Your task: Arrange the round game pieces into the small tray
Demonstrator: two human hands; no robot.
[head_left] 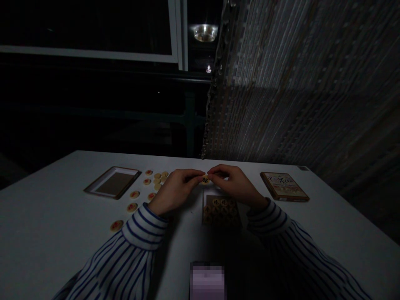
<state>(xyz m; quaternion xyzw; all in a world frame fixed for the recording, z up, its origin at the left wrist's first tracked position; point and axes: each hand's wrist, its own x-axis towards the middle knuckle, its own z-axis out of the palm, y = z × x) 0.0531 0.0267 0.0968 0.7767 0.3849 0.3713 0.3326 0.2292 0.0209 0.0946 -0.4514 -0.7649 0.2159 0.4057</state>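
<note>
My left hand (175,189) and my right hand (233,183) meet over the white table (62,233), fingertips pinched together on one round wooden game piece (205,180) with a dark mark. Just below the hands lies a small brown tray (221,211) filled with rows of similar round pieces. Several loose round pieces (146,181) with red marks are scattered to the left of my left hand. Both arms wear blue-and-white striped sleeves.
An open brown box lid (112,182) with a white rim lies at the left. A printed box (284,186) sits at the right. A beaded curtain (296,83) hangs behind the table on the right; a dark window is behind on the left.
</note>
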